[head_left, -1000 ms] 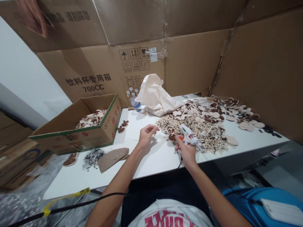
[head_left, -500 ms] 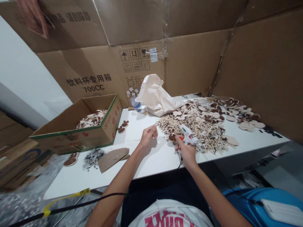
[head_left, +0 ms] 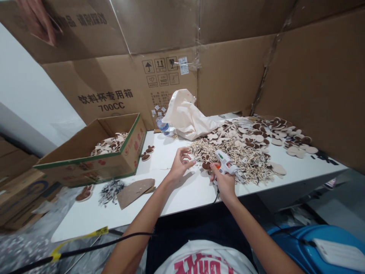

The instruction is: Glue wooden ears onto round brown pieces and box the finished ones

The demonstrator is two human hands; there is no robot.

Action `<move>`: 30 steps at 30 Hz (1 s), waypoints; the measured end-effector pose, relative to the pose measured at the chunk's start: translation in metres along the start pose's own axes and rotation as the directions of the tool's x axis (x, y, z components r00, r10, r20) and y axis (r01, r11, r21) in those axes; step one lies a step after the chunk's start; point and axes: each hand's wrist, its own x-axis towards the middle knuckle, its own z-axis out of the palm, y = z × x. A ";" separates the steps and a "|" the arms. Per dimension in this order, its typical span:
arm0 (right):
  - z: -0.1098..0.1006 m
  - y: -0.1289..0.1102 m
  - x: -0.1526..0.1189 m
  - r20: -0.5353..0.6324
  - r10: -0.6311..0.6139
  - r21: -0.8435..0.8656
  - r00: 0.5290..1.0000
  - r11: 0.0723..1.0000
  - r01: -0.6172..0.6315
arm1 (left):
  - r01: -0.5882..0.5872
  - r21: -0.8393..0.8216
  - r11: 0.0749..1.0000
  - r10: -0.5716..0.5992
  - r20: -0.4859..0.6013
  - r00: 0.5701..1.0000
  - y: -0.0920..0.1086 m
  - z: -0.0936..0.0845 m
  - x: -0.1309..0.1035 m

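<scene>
My right hand [head_left: 224, 183] is wrapped round a white glue gun [head_left: 224, 159] with an orange part, its cable hanging over the table edge. Right by its fingertips is a brown felt piece [head_left: 205, 161] with a pale bow; whether the fingers pinch it too, I cannot tell. My left hand [head_left: 180, 164] is over the table, left of the felt piece, thumb apart from the curved fingers and nothing visible in it. Beyond both hands spreads a heap of short pale cord bows [head_left: 236, 156], with a pile of cream and brown felt shapes [head_left: 242, 133] behind.
A cardboard box [head_left: 85, 171] with felt pieces stands on the left of the white table [head_left: 176, 201]. Near it lie finished-looking brown pieces [head_left: 145, 156], dark scraps [head_left: 111, 191] and a cardboard sheet [head_left: 135, 192]. A bottle [head_left: 162, 125] and cream cloth [head_left: 185, 116] are at the back.
My left hand's fingers have spread from a closed pinch, the thumb now pointing right, and the hand has moved slightly right. My right hand with the glue gun has hardly moved.
</scene>
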 end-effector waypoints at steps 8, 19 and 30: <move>0.000 0.001 0.000 0.004 -0.011 0.030 1.000 0.999 0.011 | 0.064 -0.048 0.997 -0.065 -0.016 0.998 0.002 -0.003 0.003; 0.000 0.000 -0.001 0.011 -0.023 0.043 1.000 0.999 0.023 | -0.122 0.172 0.978 0.112 0.069 0.991 0.000 0.000 -0.005; 0.002 -0.005 -0.002 0.113 -0.043 0.061 0.993 0.997 0.037 | -0.010 0.163 0.987 -0.038 0.284 0.958 0.001 0.004 -0.010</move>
